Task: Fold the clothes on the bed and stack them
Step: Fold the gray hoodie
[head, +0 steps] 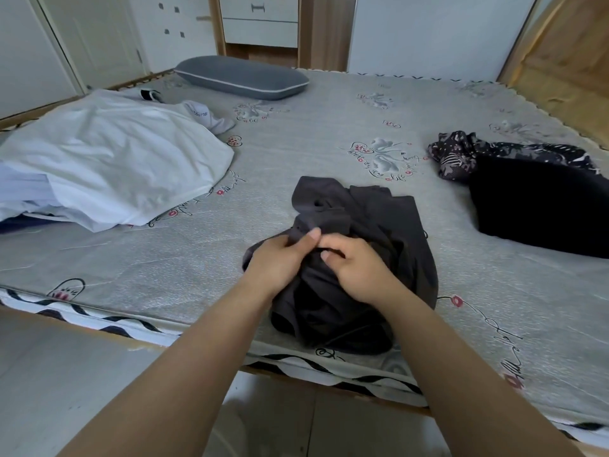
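We see a crumpled dark grey garment (369, 245) lying near the front edge of the bed (296, 153), in the middle of the view. Both of our hands are on it. The left hand (280, 258) has its fingers (311, 234) curled, pinching a fold of the dark fabric between thumb and forefinger at the top of the bundle. The right hand (359, 268) sits just beside it, touching it, its fingers bent and gripping the same cloth a little lower. The garment is bunched, not flat, with one flap spreading toward the far side and the rest heaped toward the bed's near edge.

To the left, well apart from the grey piece, lies a loose white garment (112, 156), partly covering some pale blue cloth (23, 192) at the left edge. Beyond the white one a small white piece with dark lettering (204, 115) lies on the sheet.

To the right, a black garment (540, 206) lies fairly flat near the bed's right side, and a dark patterned garment (461, 153) with pale flecks is bunched against its far edge, touching it.

A grey pillow (240, 77) with a light piping line rests at the head of the bed. The sheet is grey with printed hearts, bows and script. Behind the bed stand white drawers (260, 21) in a wooden frame.
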